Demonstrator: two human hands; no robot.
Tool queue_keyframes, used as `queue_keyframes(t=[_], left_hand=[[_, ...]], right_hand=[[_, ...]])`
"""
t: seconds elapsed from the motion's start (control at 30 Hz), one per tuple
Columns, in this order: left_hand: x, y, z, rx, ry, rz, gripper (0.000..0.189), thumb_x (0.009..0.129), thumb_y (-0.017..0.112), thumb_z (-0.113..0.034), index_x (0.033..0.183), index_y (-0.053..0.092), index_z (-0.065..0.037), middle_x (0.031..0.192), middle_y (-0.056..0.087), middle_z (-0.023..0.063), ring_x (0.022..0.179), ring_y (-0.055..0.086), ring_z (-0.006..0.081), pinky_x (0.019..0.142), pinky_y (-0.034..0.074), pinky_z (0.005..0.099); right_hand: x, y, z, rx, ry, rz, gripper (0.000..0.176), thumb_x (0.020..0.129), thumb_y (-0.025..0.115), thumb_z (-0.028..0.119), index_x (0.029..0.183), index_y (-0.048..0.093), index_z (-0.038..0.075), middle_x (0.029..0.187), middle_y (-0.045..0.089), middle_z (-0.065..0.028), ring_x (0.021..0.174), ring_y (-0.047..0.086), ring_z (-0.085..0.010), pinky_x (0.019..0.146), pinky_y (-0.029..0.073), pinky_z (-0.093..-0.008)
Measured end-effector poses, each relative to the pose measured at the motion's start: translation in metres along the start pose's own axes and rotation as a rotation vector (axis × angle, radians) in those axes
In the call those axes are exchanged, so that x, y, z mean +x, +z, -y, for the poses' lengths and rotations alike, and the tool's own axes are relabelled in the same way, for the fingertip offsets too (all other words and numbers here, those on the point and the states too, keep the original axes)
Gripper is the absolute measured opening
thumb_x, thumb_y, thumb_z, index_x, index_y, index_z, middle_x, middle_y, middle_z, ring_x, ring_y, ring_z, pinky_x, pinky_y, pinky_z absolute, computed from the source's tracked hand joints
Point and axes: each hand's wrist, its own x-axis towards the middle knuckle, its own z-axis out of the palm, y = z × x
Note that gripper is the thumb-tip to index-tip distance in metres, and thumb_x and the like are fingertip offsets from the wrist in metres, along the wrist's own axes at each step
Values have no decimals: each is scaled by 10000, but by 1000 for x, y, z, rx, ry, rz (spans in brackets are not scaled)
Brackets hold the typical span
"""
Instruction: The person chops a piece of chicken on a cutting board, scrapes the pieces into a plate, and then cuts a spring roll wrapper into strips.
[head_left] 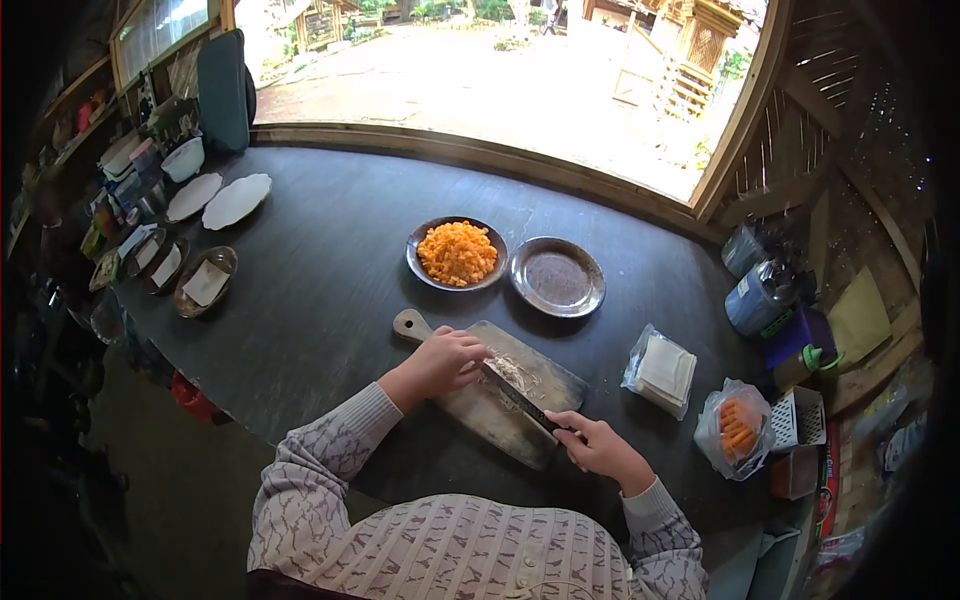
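Note:
A wooden cutting board [470, 420] with a round handle hole lies slanted in front of me. Pale, thin shreds of food [517, 374] are heaped on it. My right hand [603, 450] is wrapped round the handle of a dark-bladed knife [518, 398], whose blade lies across the board beside the shreds. My left hand [447, 362] rests over the board near the blade's far end, its fingers curled together. Whatever is under those fingers is hidden. Beyond the board stand a bowl [414, 262] of diced orange food [458, 252] and a brown-rimmed metal plate [558, 278].
On the right lie a packet of square white sheets [662, 370] and a plastic bag of orange sticks [738, 428], near a white basket [799, 418]. White plates [237, 201] and oval brown dishes [222, 258] sit at left. A window sill [480, 152] borders the dark table [330, 230].

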Motion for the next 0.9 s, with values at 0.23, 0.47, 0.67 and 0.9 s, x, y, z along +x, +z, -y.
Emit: queue_keyframes(t=[0.23,0.47,0.67,0.9], left_hand=[[-4,-16,0,-124,-67,-170,117,851,703,-187,924,647,-114,942,675,30,946,632,220,869,432,361],[-6,14,-37,100,122,-47,565,888,639,-423,1397,483,-235,1462,425,16,1301,422,232,1028,326,440],[-14,39,-94,259,-7,158,795,939,380,-632,1527,241,-115,1601,193,64,1470,189,262,1140,95,564],[-16,41,-87,203,-79,163,859,944,350,-638,1506,218,-2,1587,180,167,1478,154,292,1132,62,606]], right_hand=[[-4,-4,6,13,41,-2,388,980,552,204,1363,517,150,604,578,-41,471,538,-95,490,456,-262],[-3,3,-4,480,97,7,386,1008,482,157,1389,454,106,667,589,-55,478,556,-127,462,461,-249],[1,5,-19,705,-5,-5,367,1017,437,152,1363,430,30,668,558,-56,497,540,-134,486,462,-259],[-3,4,-17,729,39,43,348,1021,418,152,1351,425,42,654,522,-54,496,509,-124,450,446,-259]])
